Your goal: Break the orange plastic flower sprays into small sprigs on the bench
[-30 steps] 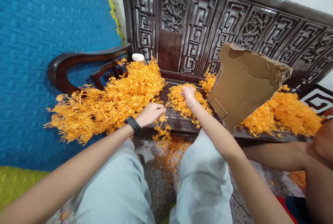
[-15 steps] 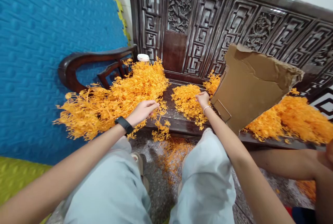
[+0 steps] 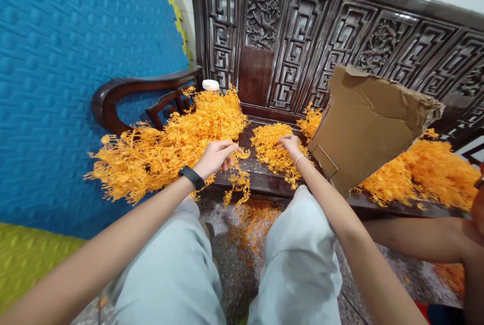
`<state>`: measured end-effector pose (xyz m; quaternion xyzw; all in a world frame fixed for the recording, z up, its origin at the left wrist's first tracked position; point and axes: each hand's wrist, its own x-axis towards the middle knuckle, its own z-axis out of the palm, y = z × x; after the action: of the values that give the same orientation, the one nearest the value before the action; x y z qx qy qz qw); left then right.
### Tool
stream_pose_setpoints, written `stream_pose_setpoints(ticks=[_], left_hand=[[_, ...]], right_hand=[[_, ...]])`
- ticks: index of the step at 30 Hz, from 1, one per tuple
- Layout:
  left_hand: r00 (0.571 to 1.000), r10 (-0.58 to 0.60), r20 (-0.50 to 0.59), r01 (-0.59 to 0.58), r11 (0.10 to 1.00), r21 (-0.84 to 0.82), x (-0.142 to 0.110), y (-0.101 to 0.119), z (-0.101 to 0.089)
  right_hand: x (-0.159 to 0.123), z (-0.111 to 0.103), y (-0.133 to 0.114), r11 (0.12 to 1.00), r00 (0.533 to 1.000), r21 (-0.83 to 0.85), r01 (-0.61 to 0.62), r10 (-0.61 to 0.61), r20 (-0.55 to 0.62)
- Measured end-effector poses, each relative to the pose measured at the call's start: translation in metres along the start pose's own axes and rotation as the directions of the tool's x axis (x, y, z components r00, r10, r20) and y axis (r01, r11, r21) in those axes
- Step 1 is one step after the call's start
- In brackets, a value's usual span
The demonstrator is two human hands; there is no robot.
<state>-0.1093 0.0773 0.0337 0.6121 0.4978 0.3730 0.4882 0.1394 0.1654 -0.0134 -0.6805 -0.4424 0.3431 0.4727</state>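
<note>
My left hand (image 3: pixel 218 156), a dark band at its wrist, is closed in a pinch on an orange plastic sprig (image 3: pixel 239 184) that dangles past the bench's front edge. Beside and behind that hand lies a large heap of the same branching orange sprigs (image 3: pixel 159 158). My right hand (image 3: pixel 290 145), with a thin bracelet, reaches over a smaller orange pile (image 3: pixel 270 146) in the middle of the bench. Its fingers are drawn together at the pile; whatever is between them is too small to make out.
A carved dark wooden bench (image 3: pixel 257 176) carries the piles. A bent cardboard sheet (image 3: pixel 370 123) stands upright right of my right hand, with another orange heap (image 3: pixel 434 169) behind it. At right is another person's limb (image 3: pixel 416 237). Orange bits (image 3: pixel 251 229) litter the floor. A white-lidded container (image 3: pixel 210 85) stands behind the left heap.
My right hand moved right across the small pile, then slightly back left. My left hand drew back left, then came forward again to the right. The view shifted a little.
</note>
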Motion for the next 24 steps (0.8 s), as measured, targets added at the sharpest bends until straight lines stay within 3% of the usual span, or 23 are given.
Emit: stream_pose_setpoints(ticks=[3,6,8,10,12,13,15,20,24], left_hand=[[1.000,0.005,0.000,-0.005,1.000,0.002,0.003,0.000,0.001],[1.000,0.003,-0.006,-0.003,1.000,-0.013,0.007,-0.003,0.003],[1.000,0.001,-0.016,-0.002,1.000,-0.023,0.010,-0.004,0.004],[1.000,-0.002,-0.022,0.001,1.000,-0.031,0.012,-0.005,0.006],[1.000,0.001,-0.020,-0.002,0.999,-0.036,0.013,-0.006,0.008],[1.000,0.006,-0.015,-0.006,0.999,-0.039,0.014,-0.006,0.008],[1.000,0.018,-0.012,-0.018,0.999,-0.042,0.015,-0.006,0.009],[0.998,0.061,0.003,-0.061,0.997,-0.045,0.013,-0.006,0.010],[0.990,0.099,0.102,-0.100,0.995,0.012,0.011,-0.006,0.012]], right_hand=[[-0.016,0.005,-0.017,0.998,0.980,0.040,0.042,-0.049,0.192],[-0.034,0.007,-0.034,0.988,0.925,0.097,0.118,-0.145,0.351],[-0.047,0.007,-0.044,0.967,0.831,0.152,0.207,-0.255,0.494],[-0.059,0.008,-0.051,0.940,0.683,0.193,0.282,-0.338,0.648],[-0.070,0.011,-0.054,0.921,0.554,0.203,0.332,-0.364,0.748],[-0.074,0.014,-0.055,0.914,0.519,0.207,0.350,-0.373,0.769],[-0.077,0.018,-0.054,0.905,0.510,0.211,0.370,-0.388,0.768],[-0.070,0.022,-0.049,0.917,0.599,0.250,0.310,-0.393,0.698],[-0.064,0.018,-0.049,0.912,0.643,0.273,0.307,-0.410,0.646]])
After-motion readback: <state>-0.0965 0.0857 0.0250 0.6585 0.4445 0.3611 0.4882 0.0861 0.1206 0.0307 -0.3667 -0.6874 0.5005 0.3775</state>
